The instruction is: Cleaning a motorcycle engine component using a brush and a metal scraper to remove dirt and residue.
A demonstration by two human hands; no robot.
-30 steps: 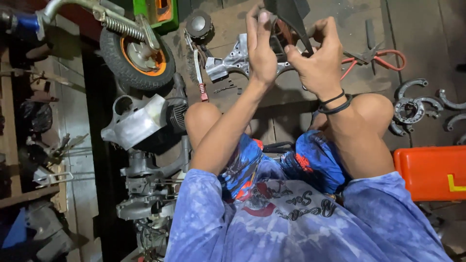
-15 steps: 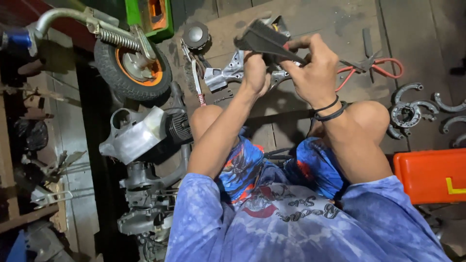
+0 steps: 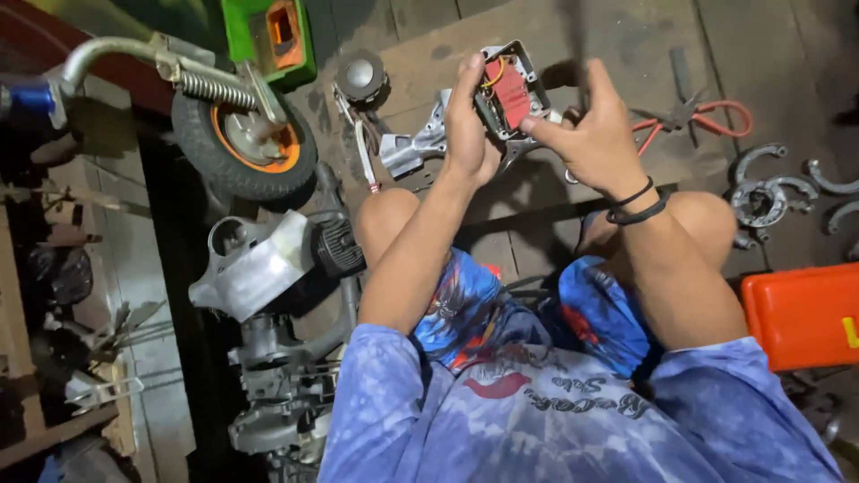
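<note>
Far left on the floor I see the small orange-hubbed wheel [image 3: 243, 143], nearer it the engine block [image 3: 268, 268]. Both my hands grip 1 open grey switch box [image 3: 507, 92] with red inside — left hand [image 3: 467, 134], right hand [image 3: 595, 134] — held above the floor.

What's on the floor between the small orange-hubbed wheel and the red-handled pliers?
In the head view, between the wheel and the pliers lie a round grey cap and a silver metal bracket; both hands hold a small red-lined box there.

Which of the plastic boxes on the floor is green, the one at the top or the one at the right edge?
The top one, beside the small wheel; the right-edge box is orange.
</note>
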